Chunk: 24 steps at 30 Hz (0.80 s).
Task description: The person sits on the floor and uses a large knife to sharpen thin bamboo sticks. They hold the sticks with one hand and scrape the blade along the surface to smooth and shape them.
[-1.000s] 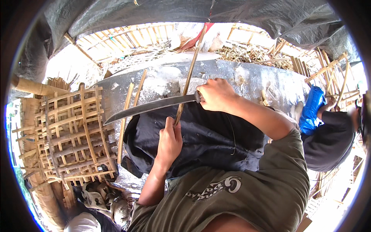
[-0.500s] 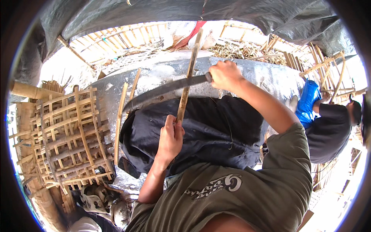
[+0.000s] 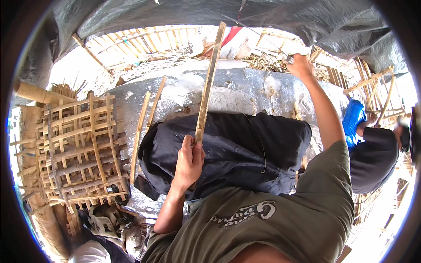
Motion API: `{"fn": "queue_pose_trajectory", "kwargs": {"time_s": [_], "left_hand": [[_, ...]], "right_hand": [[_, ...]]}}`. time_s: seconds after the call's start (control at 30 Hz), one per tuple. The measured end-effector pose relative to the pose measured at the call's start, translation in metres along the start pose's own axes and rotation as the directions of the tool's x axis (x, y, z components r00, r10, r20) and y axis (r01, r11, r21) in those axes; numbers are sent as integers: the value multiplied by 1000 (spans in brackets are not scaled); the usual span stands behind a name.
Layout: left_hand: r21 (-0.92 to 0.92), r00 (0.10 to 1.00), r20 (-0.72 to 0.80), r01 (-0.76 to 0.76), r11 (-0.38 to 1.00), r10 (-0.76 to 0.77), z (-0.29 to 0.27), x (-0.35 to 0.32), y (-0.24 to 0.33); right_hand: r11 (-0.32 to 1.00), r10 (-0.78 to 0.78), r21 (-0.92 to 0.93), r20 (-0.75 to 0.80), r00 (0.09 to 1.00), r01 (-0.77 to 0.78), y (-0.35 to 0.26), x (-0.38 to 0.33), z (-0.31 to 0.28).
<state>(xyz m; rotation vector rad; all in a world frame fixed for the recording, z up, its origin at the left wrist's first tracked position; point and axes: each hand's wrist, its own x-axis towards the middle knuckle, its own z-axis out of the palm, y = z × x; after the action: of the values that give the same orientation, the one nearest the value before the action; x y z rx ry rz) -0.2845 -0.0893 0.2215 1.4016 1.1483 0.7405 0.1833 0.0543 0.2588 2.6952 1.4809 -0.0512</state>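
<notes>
My left hand (image 3: 188, 164) is closed around the lower end of a long split bamboo strip (image 3: 209, 83), which stands up and leans slightly right over my lap. At the upper right my right hand (image 3: 301, 66) grips a machete (image 3: 290, 59) by its handle. Its blade is seen nearly edge-on, a thin dark line running up and left behind the strip's top. Blade and strip look apart, though depth is hard to judge. Dark cloth (image 3: 232, 149) covers my legs beneath the left hand.
Two bamboo strips (image 3: 141, 136) lie left of my lap on a grey sheet (image 3: 175, 94). Woven bamboo lattice panels (image 3: 81, 149) are stacked at far left. A person (image 3: 372, 153) in dark clothing sits at right. Dark tarpaulin (image 3: 131, 13) hangs overhead, with bamboo fencing (image 3: 149, 41) beyond.
My right hand has swung the machete up and right, away from the bamboo strip it crossed before. The left hand keeps hold of the strip, which has shifted slightly left.
</notes>
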Motion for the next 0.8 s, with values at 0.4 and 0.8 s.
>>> {"fn": "queue_pose_trajectory", "kwargs": {"time_s": [0.4,0.8], "left_hand": [[-457,982,134,181,871,-133,21,2,1],[-496,947,145,321,807,-288,27,3,-5]], "right_hand": [[836,-296,458,-90,951,303,-68,-115,33],[616,-319,662,-284,904,426,-66,-134,75]]}}
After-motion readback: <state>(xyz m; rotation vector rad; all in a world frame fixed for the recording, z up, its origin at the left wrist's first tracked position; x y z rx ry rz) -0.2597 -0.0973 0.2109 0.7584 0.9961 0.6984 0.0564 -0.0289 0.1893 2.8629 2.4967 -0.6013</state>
